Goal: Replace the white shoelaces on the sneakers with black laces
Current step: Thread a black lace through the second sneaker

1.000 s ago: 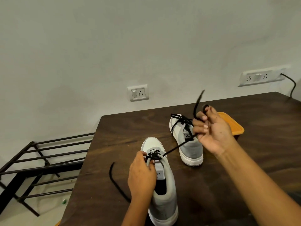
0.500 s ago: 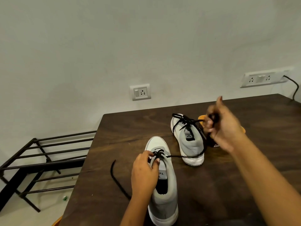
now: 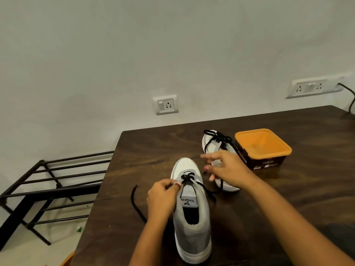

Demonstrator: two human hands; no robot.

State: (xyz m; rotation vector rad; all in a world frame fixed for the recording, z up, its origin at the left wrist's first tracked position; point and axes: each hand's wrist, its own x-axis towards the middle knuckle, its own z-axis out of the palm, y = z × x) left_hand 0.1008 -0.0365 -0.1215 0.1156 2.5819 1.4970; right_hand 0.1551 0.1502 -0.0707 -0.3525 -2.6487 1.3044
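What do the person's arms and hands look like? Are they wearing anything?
Both arms are bare as far as the picture shows: no sleeves, gloves, watch or bracelets. The left hand and right hand show no rings that I can see. Some fingernails look painted pinkish.

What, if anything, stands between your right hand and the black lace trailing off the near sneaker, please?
Nothing visible does. The right hand hovers just above the black lace beside the near sneaker; the far sneaker lies behind the hand.
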